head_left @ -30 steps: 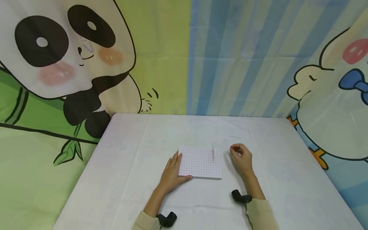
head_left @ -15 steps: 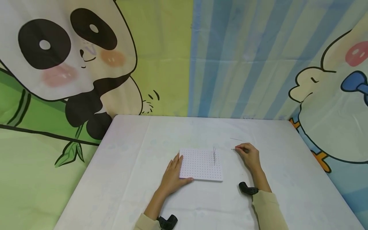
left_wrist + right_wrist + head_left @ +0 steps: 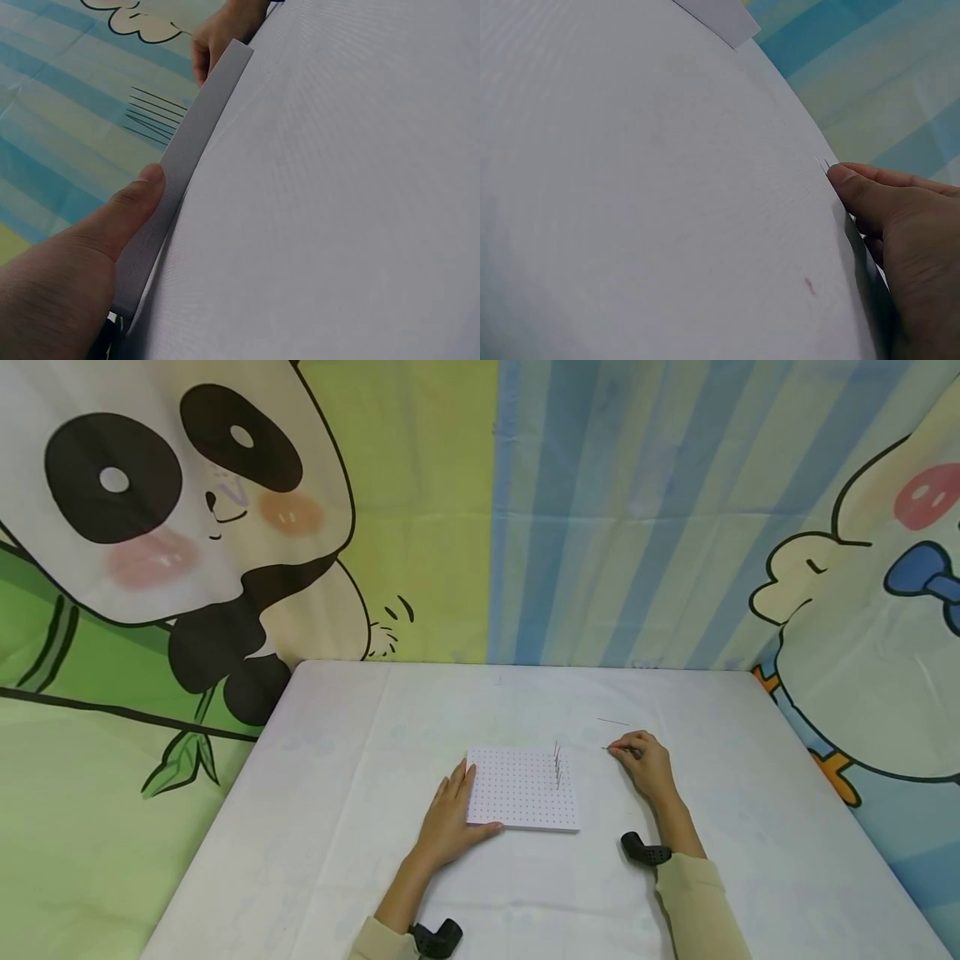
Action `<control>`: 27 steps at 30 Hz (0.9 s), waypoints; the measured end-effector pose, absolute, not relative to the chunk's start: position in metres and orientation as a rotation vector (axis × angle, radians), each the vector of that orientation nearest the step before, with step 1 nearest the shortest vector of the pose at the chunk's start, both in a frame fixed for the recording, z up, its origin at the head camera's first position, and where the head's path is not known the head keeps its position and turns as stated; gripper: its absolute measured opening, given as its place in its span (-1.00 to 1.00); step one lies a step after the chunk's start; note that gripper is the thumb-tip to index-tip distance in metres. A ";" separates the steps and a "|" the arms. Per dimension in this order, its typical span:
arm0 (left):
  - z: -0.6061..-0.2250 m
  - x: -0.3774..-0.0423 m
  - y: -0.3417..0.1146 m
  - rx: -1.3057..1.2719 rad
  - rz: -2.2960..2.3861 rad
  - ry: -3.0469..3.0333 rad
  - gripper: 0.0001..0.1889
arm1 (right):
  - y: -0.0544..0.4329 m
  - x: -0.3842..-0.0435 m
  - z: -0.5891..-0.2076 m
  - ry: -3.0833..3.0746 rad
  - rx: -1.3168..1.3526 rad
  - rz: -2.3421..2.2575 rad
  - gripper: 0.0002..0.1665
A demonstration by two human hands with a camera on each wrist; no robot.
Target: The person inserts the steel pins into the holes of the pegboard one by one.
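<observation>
A white pegboard (image 3: 517,789) with rows of small holes lies flat on the table. Several thin metal pins (image 3: 557,768) stand in a line near its right side; they also show as dark lines (image 3: 154,112) in the left wrist view. My left hand (image 3: 450,822) rests at the board's left front corner, fingers straight along the left side and thumb (image 3: 139,199) against the front edge. To the right of the board, my right hand (image 3: 647,768) pinches a thin metal pin (image 3: 826,164) between thumb and index finger, low over the tabletop. Only the pin's tip shows.
Another thin pin (image 3: 613,722) lies on the table beyond my right hand. A white cloth covers the table (image 3: 375,735). Behind it hangs a printed curtain (image 3: 420,527) with cartoon animals. Each wrist wears a black camera (image 3: 645,850).
My right hand has shifted slightly right, away from the board, and a pin tip now shows at its fingertips. The left hand keeps its place on the board.
</observation>
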State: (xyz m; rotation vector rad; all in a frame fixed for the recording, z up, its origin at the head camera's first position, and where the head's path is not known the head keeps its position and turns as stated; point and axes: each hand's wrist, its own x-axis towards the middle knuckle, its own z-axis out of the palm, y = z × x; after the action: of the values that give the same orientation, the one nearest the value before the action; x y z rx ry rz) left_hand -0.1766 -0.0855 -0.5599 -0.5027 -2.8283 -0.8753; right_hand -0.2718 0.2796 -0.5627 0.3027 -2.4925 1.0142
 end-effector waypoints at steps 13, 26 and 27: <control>-0.560 -0.177 -0.084 -0.514 -0.861 -2.814 0.11 | 0.279 -0.273 -0.563 -2.532 0.307 1.023 -0.95; -0.559 -0.177 -0.085 -0.514 -0.860 -2.838 0.11 | 0.278 -0.275 -0.563 -2.535 0.289 1.019 -0.95; -0.559 -0.177 -0.085 -0.513 -0.860 -2.837 0.11 | 0.278 -0.275 -0.563 -2.536 0.292 1.018 -0.95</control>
State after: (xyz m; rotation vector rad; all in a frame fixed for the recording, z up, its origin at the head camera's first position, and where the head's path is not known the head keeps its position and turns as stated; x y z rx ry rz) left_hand -0.1768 -0.0846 -0.5594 -0.5132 -2.8371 -0.8600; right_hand -0.2750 0.2779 -0.5630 0.2923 -2.5360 1.0184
